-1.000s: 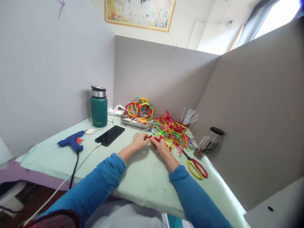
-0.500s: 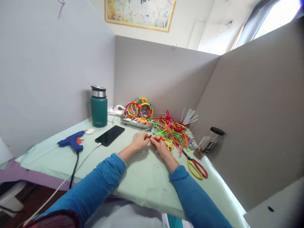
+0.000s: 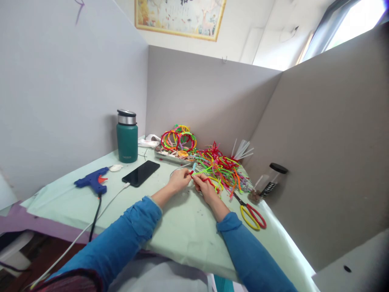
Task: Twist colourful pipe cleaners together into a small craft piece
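Observation:
Over the middle of the table my left hand [image 3: 180, 180] and my right hand [image 3: 204, 187] are close together, fingertips pinched. Between them runs a red pipe cleaner [image 3: 191, 173], its end showing at the left fingertips; more red shows beyond the right hand's knuckles. A small light-blue piece [image 3: 194, 166] stands just above the fingertips; I cannot tell whether it is attached. Right behind my hands spreads a heap of pipe cleaners [image 3: 223, 164] in red, green, orange and yellow. Scissors [image 3: 251, 213] with one yellow and one red handle lie right of my right wrist.
A metal tray [image 3: 170, 157] with pipe-cleaner rings [image 3: 179, 140] stands behind. To the left are a green bottle [image 3: 127, 142], a phone [image 3: 141, 173] on a white cable and a blue glue gun [image 3: 92, 181]. A black-lidded jar [image 3: 270, 182] and white sticks [image 3: 243, 150] are at right.
Both hands stay nearly in place. The fingertips have parted very slightly, and a little more of the red pipe cleaner shows at the left fingers and behind the right hand.

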Available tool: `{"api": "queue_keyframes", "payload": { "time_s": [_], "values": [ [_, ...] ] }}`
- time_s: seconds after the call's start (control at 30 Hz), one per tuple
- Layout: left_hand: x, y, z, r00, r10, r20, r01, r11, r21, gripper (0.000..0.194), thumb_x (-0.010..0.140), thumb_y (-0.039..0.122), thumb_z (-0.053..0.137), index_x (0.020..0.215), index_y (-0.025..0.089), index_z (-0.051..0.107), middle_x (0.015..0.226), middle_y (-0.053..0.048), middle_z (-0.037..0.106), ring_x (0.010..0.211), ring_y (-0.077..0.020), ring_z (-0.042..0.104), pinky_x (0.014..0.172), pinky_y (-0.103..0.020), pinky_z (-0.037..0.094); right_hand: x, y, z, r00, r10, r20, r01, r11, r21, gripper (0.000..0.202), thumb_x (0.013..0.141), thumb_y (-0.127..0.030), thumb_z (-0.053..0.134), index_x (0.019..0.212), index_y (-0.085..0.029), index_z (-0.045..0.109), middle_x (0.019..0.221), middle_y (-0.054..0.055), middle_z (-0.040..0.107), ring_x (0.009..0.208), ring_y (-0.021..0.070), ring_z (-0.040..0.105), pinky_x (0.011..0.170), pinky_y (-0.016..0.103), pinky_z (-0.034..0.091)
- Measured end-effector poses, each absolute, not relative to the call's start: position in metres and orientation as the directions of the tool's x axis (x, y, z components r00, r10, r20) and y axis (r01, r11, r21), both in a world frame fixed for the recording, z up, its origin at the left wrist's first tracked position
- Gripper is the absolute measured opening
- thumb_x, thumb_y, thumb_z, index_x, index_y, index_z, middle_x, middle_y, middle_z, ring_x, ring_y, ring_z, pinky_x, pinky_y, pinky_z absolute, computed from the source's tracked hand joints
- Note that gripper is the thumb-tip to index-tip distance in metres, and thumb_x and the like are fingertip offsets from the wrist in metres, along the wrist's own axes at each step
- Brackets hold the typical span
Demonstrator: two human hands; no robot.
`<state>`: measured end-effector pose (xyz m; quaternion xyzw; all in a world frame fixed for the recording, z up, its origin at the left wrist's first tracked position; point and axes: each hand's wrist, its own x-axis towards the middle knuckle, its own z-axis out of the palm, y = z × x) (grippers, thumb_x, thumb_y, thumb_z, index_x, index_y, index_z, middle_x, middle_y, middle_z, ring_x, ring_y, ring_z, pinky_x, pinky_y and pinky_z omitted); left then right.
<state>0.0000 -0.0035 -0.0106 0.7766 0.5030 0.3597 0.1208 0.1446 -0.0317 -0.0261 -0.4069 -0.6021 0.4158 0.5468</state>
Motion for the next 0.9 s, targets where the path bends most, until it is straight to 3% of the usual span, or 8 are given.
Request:
{"api": "queue_keyframes", "payload": {
  "time_s": [0.9],
  "values": [
    [-0.0006,-0.0051,-0.011,0.266,0.863,0.429,0.648,-0.489,0.584,0.025,0.074,0.03,0.045,0.075,0.016,0.066,0.066,-0.001,0.062,0.06,-0.0122,0.049,0.056,-0.022,0.032,0.1437,-0.0326,-0.0245,-0.074,0.951,0.299,0.044,0.302,-0.952,0.024,0.074,-0.041,0.059,0.069,-0.018,0.056,0.053,-0.004,0.046,0.044,0.0093,0.036,0.043,0.024,0.025]
  ]
}}
